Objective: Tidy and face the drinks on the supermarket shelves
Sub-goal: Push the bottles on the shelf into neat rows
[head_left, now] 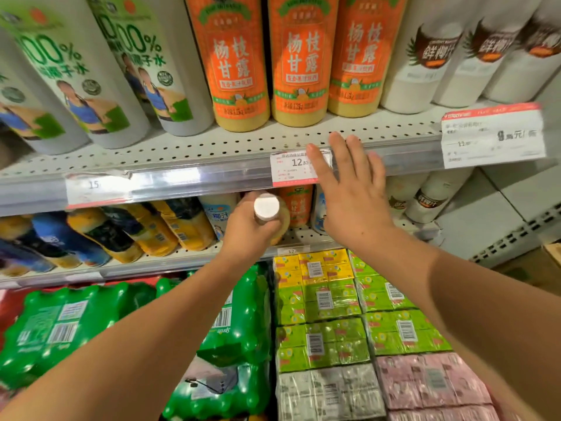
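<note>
Left hand grips a small white-capped bottle just below its cap, fingers curled round the neck; right hand is spread flat with straight fingers, holding nothing, its fingertips over the front lip of the upper shelf and partly covering a price tag. I hold the bottle at the front edge of the middle shelf, in front of a small orange bottle of what looks like the same drink; whether its base already rests on the shelf I cannot tell. Three large orange bottles stand on the upper shelf with labels forward, between green-and-white bottles towards its left end and white coconut bottles towards its right end.

Step in hand, as I judge it: setting the small bottle into its row. To do it well I would lower it upright, turn it by the neck until the label faces out, and bring it flush with the shelf's front edge, using the free right hand to steady its neighbours. Green soda packs and carton packs lie below.
</note>
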The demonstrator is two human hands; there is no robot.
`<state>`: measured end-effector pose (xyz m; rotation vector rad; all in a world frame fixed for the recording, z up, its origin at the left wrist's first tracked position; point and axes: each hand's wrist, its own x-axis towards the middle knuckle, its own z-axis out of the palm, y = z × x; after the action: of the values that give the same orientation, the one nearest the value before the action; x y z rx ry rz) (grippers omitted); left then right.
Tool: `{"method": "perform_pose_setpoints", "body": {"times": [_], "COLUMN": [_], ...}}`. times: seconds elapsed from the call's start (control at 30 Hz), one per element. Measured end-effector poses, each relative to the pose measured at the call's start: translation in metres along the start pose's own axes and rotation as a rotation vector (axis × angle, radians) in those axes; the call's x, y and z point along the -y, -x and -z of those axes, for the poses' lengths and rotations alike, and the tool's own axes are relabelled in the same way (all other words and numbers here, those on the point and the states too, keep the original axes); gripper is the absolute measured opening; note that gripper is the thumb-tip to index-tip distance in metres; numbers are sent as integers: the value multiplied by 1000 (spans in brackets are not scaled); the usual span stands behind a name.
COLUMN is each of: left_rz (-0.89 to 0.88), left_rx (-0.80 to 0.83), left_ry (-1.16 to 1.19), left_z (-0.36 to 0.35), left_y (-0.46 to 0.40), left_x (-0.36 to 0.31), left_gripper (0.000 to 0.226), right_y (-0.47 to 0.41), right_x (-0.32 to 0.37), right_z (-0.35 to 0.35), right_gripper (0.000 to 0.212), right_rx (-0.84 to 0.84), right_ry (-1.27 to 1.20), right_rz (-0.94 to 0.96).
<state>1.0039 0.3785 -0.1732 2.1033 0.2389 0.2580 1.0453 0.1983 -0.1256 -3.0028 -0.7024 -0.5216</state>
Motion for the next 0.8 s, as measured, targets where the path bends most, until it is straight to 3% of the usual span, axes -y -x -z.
{"method": "perform_pose_setpoints", "body": {"times": [0.2,0.3,0.4,0.5,0.63,0.73,0.8], "left_rz": [-71,-114,-116,-108,-44,18,34], "left_rx": [7,-27,-78,-35,92,210,243], "left_ry": [-128,-97,-70,-43,160,342,335], "left_z": [12,27,48,69,78,70,56], "left_y": [27,42,51,68,101,124,136], "left_x": [-4,-8,-26,-52,-76,-91,-101], "left_gripper": [54,50,41,28,23,22,23], "right_y": [8,51,112,146,162,185,203], "right_x": [-1,3,19,45,78,92,93], "right_z": [14,17,13,18,38,45,45], "right_gripper": [115,106,96,104,126,117,112], "right_rx": [146,147,337,468,414,316,204], "right_ry": [-154,-341,-602,-789,-988,-1099,-1141], "right_rz": [7,-17,-140,-288,-516,-584,-652]}}
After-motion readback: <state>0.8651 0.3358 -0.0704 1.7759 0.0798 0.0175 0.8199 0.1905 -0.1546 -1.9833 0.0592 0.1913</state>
